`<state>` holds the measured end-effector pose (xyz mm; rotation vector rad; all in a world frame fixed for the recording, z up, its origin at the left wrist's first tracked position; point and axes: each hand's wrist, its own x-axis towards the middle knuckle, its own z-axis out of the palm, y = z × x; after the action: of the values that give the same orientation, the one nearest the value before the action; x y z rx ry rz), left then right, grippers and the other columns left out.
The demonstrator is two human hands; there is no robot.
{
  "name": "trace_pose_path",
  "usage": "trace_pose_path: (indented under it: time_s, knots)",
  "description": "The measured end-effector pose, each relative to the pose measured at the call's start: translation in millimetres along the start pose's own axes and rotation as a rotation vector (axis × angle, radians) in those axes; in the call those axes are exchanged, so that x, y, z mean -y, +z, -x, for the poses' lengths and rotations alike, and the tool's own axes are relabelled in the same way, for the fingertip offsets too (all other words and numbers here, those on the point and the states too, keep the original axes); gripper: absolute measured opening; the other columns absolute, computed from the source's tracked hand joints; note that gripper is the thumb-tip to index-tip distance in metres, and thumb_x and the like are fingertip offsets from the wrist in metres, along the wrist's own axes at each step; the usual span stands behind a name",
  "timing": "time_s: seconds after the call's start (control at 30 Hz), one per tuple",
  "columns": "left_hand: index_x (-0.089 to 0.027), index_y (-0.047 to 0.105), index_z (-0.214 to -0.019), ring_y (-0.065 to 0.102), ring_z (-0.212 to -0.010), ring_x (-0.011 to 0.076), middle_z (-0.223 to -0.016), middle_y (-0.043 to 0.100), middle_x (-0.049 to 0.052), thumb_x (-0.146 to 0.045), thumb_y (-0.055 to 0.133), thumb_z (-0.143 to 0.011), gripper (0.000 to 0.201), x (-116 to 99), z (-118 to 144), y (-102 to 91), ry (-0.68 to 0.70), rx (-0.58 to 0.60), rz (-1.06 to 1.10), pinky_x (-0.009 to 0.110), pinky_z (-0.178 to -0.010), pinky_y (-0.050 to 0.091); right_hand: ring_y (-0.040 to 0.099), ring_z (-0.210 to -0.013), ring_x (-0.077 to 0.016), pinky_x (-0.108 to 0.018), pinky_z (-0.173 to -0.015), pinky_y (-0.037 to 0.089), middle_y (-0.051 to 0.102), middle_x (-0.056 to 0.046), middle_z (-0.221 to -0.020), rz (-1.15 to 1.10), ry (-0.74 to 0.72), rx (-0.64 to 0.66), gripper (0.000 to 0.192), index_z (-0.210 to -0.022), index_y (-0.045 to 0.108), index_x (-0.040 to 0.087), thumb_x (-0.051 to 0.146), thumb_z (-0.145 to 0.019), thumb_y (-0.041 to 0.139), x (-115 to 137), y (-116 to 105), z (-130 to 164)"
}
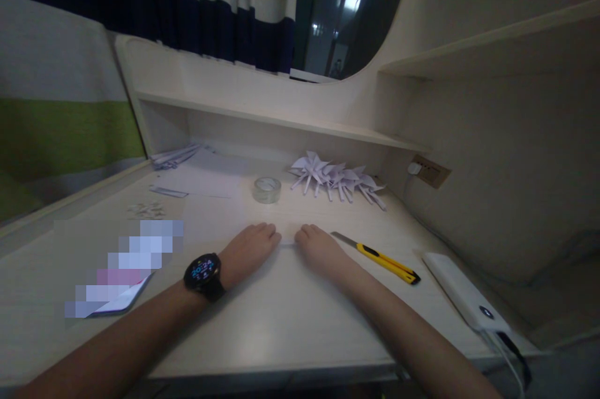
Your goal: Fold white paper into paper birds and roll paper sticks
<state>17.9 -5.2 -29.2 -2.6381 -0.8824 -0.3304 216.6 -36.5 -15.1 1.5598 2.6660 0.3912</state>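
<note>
My left hand (250, 247), with a black watch (203, 275) on the wrist, is closed with its fingers curled down on a white sheet of paper (287, 240) flat on the desk. From the other side my right hand (320, 250) grips the same paper, its fingers bent and pressed together. A straight paper edge shows in the small gap between the hands; the rest there is hard to make out. Right of my right hand lies a yellow utility knife (384, 261), blade out. Beyond the hands stands a roll of clear tape (267, 191).
Several white paper pinwheels (335, 177) lie at the back right. Paper sheets (215, 171) and folded strips (175, 156) are at the back left, small white pieces (146, 209) nearer. A blurred-out phone (124, 274) lies left, a power bank (462, 292) with cables right.
</note>
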Motion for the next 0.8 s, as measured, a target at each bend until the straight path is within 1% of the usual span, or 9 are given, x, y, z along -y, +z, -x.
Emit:
trace_pose_path:
  time_s: [0.1, 0.2, 0.33, 0.6, 0.8]
  knots:
    - [-0.015, 0.058, -0.086, 0.054, -0.076, 0.0217, -0.084, 0.058, 0.007, -0.011, 0.053, -0.087, 0.006, 0, 1, -6.5, 0.006, 0.022, -0.013, 0.033, -0.066, 0.043, 0.053, -0.094, -0.0222, -0.032, -0.085, 0.042, 0.059, -0.011, -0.098, -0.004, 0.019, 0.014, 0.017, -0.097, 0.057, 0.013, 0.008, -0.085, 0.047, 0, -2, 0]
    - [-0.014, 0.058, -0.087, 0.055, -0.077, 0.0217, -0.085, 0.059, 0.008, -0.01, 0.053, -0.087, 0.006, 0, 1, -11.9, -0.016, 0.046, -0.029, 0.033, -0.067, 0.044, 0.054, -0.093, -0.0225, -0.031, -0.083, 0.042, 0.06, -0.01, -0.097, 0.013, 0.04, 0.013, 0.017, -0.096, 0.057, 0.014, 0.007, -0.084, 0.048, 0, -2, 0]
    - [-0.013, 0.058, -0.087, 0.055, -0.078, 0.0212, -0.085, 0.06, 0.008, -0.009, 0.051, -0.087, 0.008, -1, 1, -14.6, -0.03, 0.067, -0.034, 0.033, -0.07, 0.044, 0.054, -0.092, -0.0227, -0.032, -0.081, 0.042, 0.06, -0.01, -0.096, 0.022, 0.04, -0.007, 0.017, -0.096, 0.057, 0.014, 0.008, -0.083, 0.047, -2, -1, 1]
    - [-0.014, 0.056, -0.083, 0.054, -0.073, 0.0208, -0.079, 0.057, 0.007, -0.009, 0.048, -0.088, 0.011, -2, 3, -13.1, -0.051, 0.012, -0.013, 0.033, -0.064, 0.043, 0.054, -0.092, -0.0225, -0.031, -0.08, 0.042, 0.06, -0.011, -0.096, -0.021, 0.06, 0.001, 0.016, -0.096, 0.058, 0.014, 0.009, -0.084, 0.047, -2, -4, 1]
    - [-0.015, 0.055, -0.085, 0.053, -0.072, 0.019, -0.08, 0.056, 0.006, -0.009, 0.047, -0.088, 0.011, 1, 5, -13.9, -0.059, 0.012, 0.017, 0.031, -0.064, 0.043, 0.054, -0.092, -0.0218, -0.03, -0.081, 0.041, 0.06, -0.011, -0.096, -0.051, 0.049, -0.004, 0.017, -0.096, 0.058, 0.013, 0.008, -0.086, 0.046, -1, -8, 3]
